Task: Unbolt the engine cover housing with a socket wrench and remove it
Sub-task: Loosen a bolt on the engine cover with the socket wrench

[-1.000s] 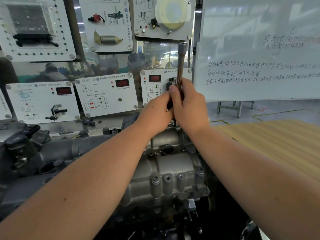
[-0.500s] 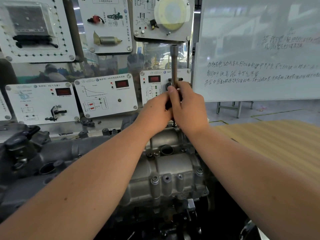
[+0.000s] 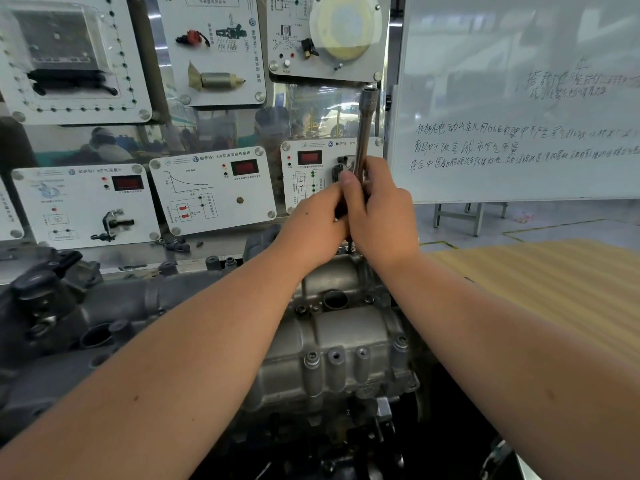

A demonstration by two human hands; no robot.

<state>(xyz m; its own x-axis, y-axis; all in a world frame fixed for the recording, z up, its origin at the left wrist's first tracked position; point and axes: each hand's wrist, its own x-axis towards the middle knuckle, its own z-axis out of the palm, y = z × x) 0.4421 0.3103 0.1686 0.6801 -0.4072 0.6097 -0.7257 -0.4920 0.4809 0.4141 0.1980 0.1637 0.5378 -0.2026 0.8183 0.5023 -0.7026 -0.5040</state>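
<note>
The grey cast engine cover housing (image 3: pixel 343 344) lies below my arms, with several bolts along its near flange. A steel socket wrench (image 3: pixel 364 129) stands upright over the housing's far end, its top leaning slightly right. My left hand (image 3: pixel 313 226) and my right hand (image 3: pixel 382 216) are clasped together around the wrench's lower part, fingers curled on it. The wrench's lower end and the bolt under it are hidden behind my hands.
White sensor display panels (image 3: pixel 211 190) stand on a board right behind the engine. A whiteboard (image 3: pixel 519 98) with handwriting fills the upper right. A wooden tabletop (image 3: pixel 554 289) lies to the right. Dark engine parts (image 3: pixel 52 306) sit at the left.
The wrench's top swung left to upright, then back to the right. Both hands kept their grip and barely shifted.
</note>
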